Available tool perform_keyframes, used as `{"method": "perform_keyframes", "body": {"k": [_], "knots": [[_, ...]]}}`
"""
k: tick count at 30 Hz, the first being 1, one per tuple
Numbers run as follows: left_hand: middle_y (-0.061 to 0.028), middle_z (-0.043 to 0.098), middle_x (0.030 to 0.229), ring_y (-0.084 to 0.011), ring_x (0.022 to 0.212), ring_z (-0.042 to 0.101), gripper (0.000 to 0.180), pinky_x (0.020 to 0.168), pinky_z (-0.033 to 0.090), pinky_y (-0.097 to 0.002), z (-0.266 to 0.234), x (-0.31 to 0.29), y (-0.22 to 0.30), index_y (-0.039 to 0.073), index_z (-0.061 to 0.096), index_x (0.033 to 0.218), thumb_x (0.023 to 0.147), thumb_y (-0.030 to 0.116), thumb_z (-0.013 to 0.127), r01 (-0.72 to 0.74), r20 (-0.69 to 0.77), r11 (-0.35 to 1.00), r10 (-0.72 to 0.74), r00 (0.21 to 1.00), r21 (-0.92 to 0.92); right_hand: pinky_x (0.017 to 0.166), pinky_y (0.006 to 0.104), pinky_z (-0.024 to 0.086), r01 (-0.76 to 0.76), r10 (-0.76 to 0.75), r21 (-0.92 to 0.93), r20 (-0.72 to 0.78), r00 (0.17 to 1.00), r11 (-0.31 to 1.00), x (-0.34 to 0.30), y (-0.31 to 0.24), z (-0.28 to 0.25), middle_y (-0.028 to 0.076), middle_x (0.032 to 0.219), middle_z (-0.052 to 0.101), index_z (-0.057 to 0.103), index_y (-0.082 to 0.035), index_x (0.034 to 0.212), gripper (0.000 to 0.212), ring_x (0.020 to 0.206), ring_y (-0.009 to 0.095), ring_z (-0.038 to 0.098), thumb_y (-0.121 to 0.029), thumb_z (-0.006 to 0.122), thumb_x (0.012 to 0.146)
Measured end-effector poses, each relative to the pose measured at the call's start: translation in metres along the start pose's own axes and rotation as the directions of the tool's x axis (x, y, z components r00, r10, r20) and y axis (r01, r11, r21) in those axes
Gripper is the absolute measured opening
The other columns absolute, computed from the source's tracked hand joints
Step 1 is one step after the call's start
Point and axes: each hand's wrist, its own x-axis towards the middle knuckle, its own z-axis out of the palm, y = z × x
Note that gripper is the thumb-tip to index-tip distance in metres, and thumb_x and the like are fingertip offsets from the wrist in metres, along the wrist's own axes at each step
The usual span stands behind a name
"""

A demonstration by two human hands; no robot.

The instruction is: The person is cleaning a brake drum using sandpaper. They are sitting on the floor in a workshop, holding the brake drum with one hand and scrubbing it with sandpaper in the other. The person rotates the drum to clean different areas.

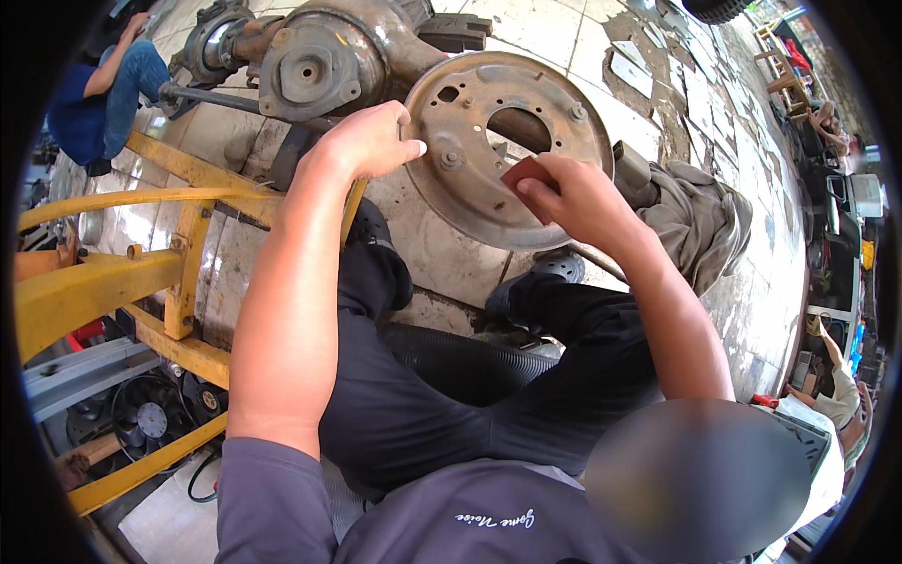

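At the twelve o'clock part of the view, just above the person's knees, a round rusty backing plate [489, 141] stands on edge on the end of an axle housing [329, 56], its face turned toward the person. It looks like thick stamped steel, heavy and stiff, rough with rust rather than slippery, and hardly fragile; bolted to the axle as it seems, it would not shift under pressure, and its rim is the safest place to steady it. One plate shows, with one large centre opening and several smaller holes and studs that I cannot count surely. The left hand [368, 141] rests at the plate's nine o'clock edge, fingers curled loosely and thumb touching the rim. The right hand [575, 195] is pinched closed on one small reddish-brown abrasive pad [526, 172], pressed against the plate's face near five o'clock; the pad looks light and flexible, best held flat under the fingertips. Outward, a grey rag [695, 211] lies at three o'clock, a yellow steel frame [122, 273] at nine o'clock, one black fan [150, 414] at eight o'clock, and another person in blue [94, 94] sits at ten o'clock.
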Motion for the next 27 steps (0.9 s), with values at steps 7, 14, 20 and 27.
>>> {"method": "perform_keyframes", "body": {"k": [7, 14, 20, 27], "knots": [[-0.0165, 0.07, 0.108, -0.0258, 0.101, 0.067, 0.057, 0.091, 0.051, -0.0378, -0.002, 0.0, -0.004, 0.002, 0.051, 0.136, 0.091, 0.031, 0.069, -0.003, -0.021, 1.0, 0.004, 1.0, 0.008, 0.081, 0.0476, 0.049, 0.256, -0.257, 0.046, 0.034, 0.966, 0.966, 0.024, 0.012, 0.022, 0.022, 0.095, 0.066, 0.061, -0.002, 0.103, 0.02, 0.096, 0.041, 0.062, -0.019, 0.064, 0.091], [-0.0159, 0.07, 0.108, -0.0249, 0.101, 0.066, 0.058, 0.091, 0.05, -0.0378, 0.0, 0.002, -0.003, 0.003, 0.05, 0.138, 0.092, 0.032, 0.068, 0.017, -0.026, 1.0, -0.016, 1.0, 0.026, 0.079, 0.0418, 0.05, 0.444, -0.454, 0.101, 0.123, 0.883, 0.891, 0.044, 0.01, 0.032, 0.012, 0.09, 0.068, 0.068, -0.003, 0.1, 0.012, 0.09, 0.034, 0.063, -0.009, 0.062, 0.09], [-0.0156, 0.07, 0.107, -0.0247, 0.101, 0.067, 0.055, 0.091, 0.05, -0.0376, -0.004, -0.008, -0.003, 0.003, 0.051, 0.137, 0.093, 0.032, 0.067, 0.04, -0.026, 0.999, -0.04, 0.999, 0.032, 0.075, 0.0386, 0.052, 0.408, -0.414, 0.075, 0.199, 0.888, 0.91, 0.047, 0.016, 0.019, 0.011, 0.089, 0.069, 0.072, -0.005, 0.097, 0.012, 0.084, 0.031, 0.066, -0.007, 0.064, 0.088], [-0.0175, 0.071, 0.111, -0.0263, 0.104, 0.067, 0.058, 0.092, 0.051, -0.0388, -0.003, -0.002, -0.005, 0.002, 0.049, 0.14, 0.093, 0.031, 0.066, 0.02, -0.033, 0.999, -0.019, 0.999, 0.035, 0.077, 0.0382, 0.053, 0.462, -0.463, 0.032, 0.085, 0.882, 0.886, 0.046, 0.008, 0.025, 0.012, 0.089, 0.07, 0.072, -0.004, 0.095, 0.013, 0.086, 0.033, 0.066, -0.006, 0.065, 0.085]]}}
